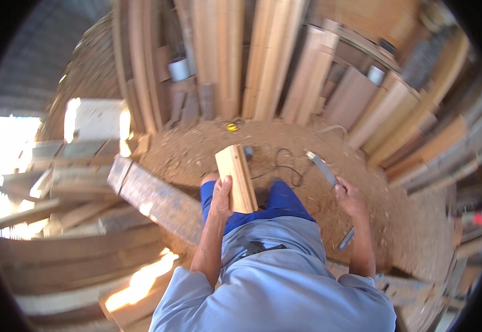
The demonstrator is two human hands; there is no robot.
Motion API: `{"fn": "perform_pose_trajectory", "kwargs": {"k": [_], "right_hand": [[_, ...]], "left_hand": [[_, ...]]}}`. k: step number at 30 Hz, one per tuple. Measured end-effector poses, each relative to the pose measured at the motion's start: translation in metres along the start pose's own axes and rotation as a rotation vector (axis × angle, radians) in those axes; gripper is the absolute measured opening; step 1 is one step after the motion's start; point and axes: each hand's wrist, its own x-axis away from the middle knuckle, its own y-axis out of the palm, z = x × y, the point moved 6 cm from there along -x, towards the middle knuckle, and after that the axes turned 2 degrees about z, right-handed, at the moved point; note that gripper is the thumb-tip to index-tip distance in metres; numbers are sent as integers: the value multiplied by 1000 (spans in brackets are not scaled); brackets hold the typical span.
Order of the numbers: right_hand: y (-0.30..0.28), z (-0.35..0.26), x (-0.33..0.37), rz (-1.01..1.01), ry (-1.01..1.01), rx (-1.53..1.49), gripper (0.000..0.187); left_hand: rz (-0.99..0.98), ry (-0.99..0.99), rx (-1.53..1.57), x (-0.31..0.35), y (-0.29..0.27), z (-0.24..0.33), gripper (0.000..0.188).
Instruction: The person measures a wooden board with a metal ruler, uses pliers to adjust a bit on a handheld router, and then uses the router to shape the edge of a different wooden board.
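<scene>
A person seen from above wears a light blue short-sleeved shirt (pixel 285 276) and bright blue trousers (pixel 277 202), with a dark strap or buckle (pixel 254 249) showing at the waist, forearms bare.

A woodworking shop: long pale wooden planks (pixel 263 55) lean upright along the wall, weathered grey timber beams (pixel 158 199) lie stacked at the left, and sawdust covers the reddish dirt floor (pixel 207 144).

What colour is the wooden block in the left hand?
Pale yellowish tan, with straight grain lines; the wooden block shows in the head view, in the left hand.
</scene>
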Motion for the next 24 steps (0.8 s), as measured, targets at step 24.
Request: {"fn": "perform_pose_trajectory", "kwargs": {"k": [24], "right_hand": [[51, -297, 22, -475, -1015, 294, 25]], "left_hand": [[326, 302, -248, 140, 5, 112, 71]]}}
